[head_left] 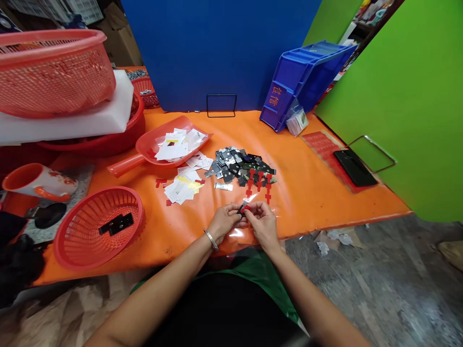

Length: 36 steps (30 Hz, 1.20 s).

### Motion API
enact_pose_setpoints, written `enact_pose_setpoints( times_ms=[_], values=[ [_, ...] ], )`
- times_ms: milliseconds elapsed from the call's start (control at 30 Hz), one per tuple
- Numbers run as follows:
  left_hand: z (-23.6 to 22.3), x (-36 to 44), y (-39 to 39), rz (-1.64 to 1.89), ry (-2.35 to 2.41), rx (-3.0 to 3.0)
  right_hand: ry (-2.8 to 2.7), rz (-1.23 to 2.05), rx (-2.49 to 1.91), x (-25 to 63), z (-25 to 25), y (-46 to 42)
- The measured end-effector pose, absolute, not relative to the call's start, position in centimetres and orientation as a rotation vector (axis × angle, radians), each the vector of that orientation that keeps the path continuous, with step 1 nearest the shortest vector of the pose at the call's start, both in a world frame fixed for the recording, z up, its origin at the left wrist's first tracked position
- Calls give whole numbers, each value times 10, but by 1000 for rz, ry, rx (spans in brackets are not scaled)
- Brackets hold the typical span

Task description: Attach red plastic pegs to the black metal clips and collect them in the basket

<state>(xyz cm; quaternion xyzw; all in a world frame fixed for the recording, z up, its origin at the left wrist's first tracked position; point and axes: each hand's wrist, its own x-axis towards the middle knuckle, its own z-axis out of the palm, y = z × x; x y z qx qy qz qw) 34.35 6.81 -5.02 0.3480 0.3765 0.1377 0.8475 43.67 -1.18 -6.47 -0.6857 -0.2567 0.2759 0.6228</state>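
Observation:
Near the front edge of the orange table, my left hand [222, 222] grips a small black metal plate [240, 211]. My right hand [265, 225] pinches a small red piece [246, 208] against that plate; the fingers hide part of both. Just beyond my hands lie several red T-shaped stickers [268, 188] in short columns. Behind them is a heap of black and silver metal plates [235, 164]. A single silver plate [223, 186] lies apart in front of the heap. White paper slips [181, 188] are piled to the left.
A red scoop [144, 144] holds more paper slips. Two black plates [116, 224] lie in a red basket [68, 241] at left, near a mug [39, 180]. A phone [355, 166] lies at right on a red sheet [318, 149]. A blue bin [285, 86] stands behind.

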Motion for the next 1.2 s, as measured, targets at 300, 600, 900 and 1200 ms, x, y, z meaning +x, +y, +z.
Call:
enact_pose_setpoints(
  times_ms=[300, 600, 900, 1200],
  values=[
    [-52, 342, 68, 291, 777, 743, -594, 610, -1582, 436, -67, -11],
    [-51, 346, 64, 354, 852, 739, -627, 603, -1602, 432, -67, -14],
    [-52, 348, 60, 407, 852, 754, -862, 228, -1757, 441, -62, -13],
    [-50, 348, 61, 393, 858, 769, -852, 317, -1722, 446, -63, -8]
  ],
)
